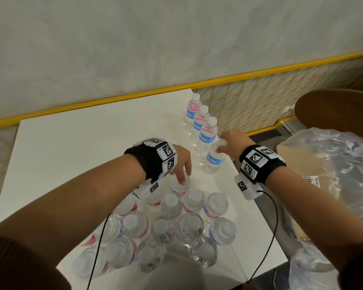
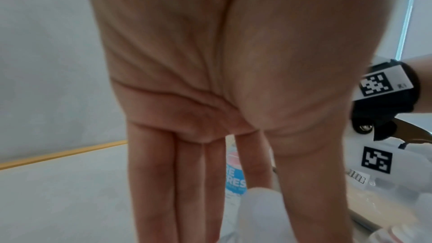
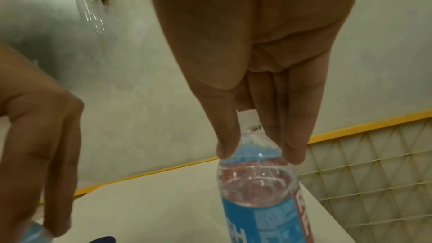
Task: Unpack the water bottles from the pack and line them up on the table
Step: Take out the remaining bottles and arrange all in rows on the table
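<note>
The left hand [image 1: 179, 164] hides the cap of the bottle [image 1: 179, 186] beneath it. Near bottles [image 1: 122, 253] in the cluster are blurred. The crumpled plastic wrap [image 1: 331, 164] at right is cut off by the edge.

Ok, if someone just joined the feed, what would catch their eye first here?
Probably the crowd of clear plastic water bottles packed at the near end of the white table, with the left hand gripping one cap at its far edge. Next, the right hand pinching the neck of a blue-labelled bottle, extending the row of three bottles along the table's right edge.
</note>
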### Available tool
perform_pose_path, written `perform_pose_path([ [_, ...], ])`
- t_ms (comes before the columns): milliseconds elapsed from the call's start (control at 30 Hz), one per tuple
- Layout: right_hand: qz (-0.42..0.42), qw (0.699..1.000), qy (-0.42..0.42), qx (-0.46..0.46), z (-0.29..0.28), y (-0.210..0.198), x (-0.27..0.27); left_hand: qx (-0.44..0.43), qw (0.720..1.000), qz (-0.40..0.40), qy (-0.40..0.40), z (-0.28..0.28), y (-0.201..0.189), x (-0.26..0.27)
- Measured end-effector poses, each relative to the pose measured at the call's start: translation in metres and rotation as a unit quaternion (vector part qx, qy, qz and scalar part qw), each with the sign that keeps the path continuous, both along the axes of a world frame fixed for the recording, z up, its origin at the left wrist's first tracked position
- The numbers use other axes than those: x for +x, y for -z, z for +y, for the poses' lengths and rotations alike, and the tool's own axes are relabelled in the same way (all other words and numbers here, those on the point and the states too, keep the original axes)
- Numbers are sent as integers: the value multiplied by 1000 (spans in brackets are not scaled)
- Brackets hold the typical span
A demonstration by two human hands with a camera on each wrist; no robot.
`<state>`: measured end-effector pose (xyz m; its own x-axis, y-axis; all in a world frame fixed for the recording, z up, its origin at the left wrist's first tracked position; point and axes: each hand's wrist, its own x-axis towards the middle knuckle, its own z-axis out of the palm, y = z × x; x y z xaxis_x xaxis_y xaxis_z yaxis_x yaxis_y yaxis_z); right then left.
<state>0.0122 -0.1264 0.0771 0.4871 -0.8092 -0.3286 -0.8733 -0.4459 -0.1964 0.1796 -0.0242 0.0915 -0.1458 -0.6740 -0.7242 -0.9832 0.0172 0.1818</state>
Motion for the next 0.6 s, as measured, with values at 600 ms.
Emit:
perform_pose_path([
  [600,54,998,-21,-36,-22,-4,13,4,1000,20,-11,0,2,4],
])
